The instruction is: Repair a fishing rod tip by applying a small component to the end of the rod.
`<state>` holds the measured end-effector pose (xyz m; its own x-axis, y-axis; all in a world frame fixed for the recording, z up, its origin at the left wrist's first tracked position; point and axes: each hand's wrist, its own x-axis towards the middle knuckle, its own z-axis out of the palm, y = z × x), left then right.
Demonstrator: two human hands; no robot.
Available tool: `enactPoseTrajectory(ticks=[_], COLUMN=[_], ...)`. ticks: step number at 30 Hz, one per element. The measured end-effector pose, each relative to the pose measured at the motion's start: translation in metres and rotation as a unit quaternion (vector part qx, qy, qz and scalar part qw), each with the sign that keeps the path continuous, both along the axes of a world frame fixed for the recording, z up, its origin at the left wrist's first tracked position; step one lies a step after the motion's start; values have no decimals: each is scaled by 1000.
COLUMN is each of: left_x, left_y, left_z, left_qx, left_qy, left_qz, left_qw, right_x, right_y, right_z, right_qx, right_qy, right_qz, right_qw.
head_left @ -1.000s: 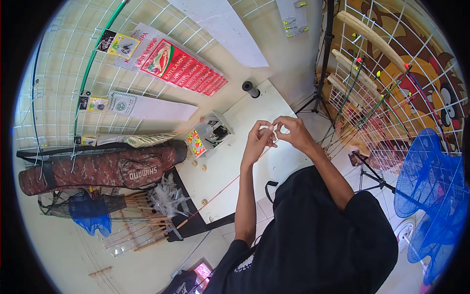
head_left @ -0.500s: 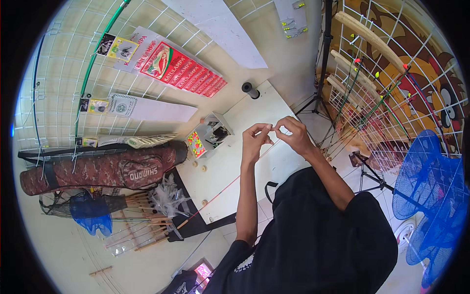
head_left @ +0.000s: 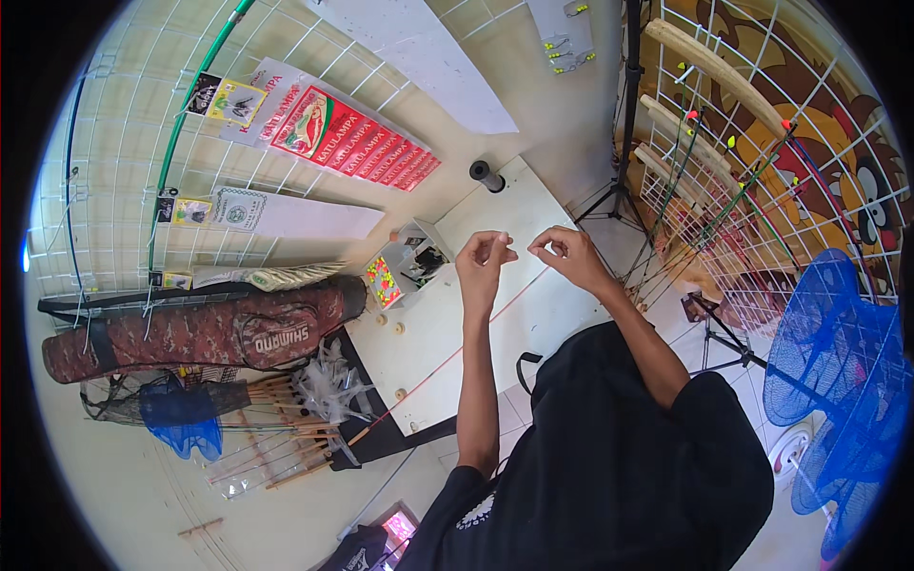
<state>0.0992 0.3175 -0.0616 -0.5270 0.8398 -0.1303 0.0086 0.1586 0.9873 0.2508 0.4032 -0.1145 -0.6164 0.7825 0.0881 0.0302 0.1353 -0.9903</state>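
Note:
My left hand (head_left: 483,262) and my right hand (head_left: 566,257) are raised over the white table (head_left: 543,328), a small gap between them. Thumb and fingertips are pinched together on each; whatever lies between them is too fine to make out. Beneath my hands a thin red fishing rod (head_left: 428,378) runs slantwise across the tabletop, its wooden-looking handle end past the table's left edge. Left of my left hand stands a white open box (head_left: 386,285) with a brightly spotted front and small dark items inside. Small round beige pieces (head_left: 400,394) lie near it.
A black cylinder (head_left: 486,176) stands at the table's far end. Along the left hang a camouflage rod bag (head_left: 200,333) and dark and blue nets (head_left: 181,419). Rightward are a black stand (head_left: 621,190), a wire rack with rods (head_left: 724,162) and large blue nets (head_left: 824,352).
My hands have moved apart: the left one has shifted a little to the left, and a gap shows where the fingertips nearly met. The right hand has barely moved.

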Motion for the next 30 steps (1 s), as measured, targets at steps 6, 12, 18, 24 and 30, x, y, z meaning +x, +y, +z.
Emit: enactPoseTrajectory(ticks=[6,12,18,24,30], left_x=[-9,-17,-20,-25,-26], left_y=[-2,-6,-9,-13,-14], left_z=[12,21,29,33,37], left_qx=[21,29,39,43,42], left_qy=[6,16,18,24,29], left_qz=[33,44,66,71,82], left_qw=[999,998,997,996,995], right_x=[3,10,15,15,16], right_y=[8,13,16,18,19], right_z=[-19,-19,-20,-25,-27], right_qx=[-145,-198,-240,-259,-275], right_qy=[58,91,94,104,97], right_qz=[58,84,102,95,90], right_qw=[986,972,961,955,953])
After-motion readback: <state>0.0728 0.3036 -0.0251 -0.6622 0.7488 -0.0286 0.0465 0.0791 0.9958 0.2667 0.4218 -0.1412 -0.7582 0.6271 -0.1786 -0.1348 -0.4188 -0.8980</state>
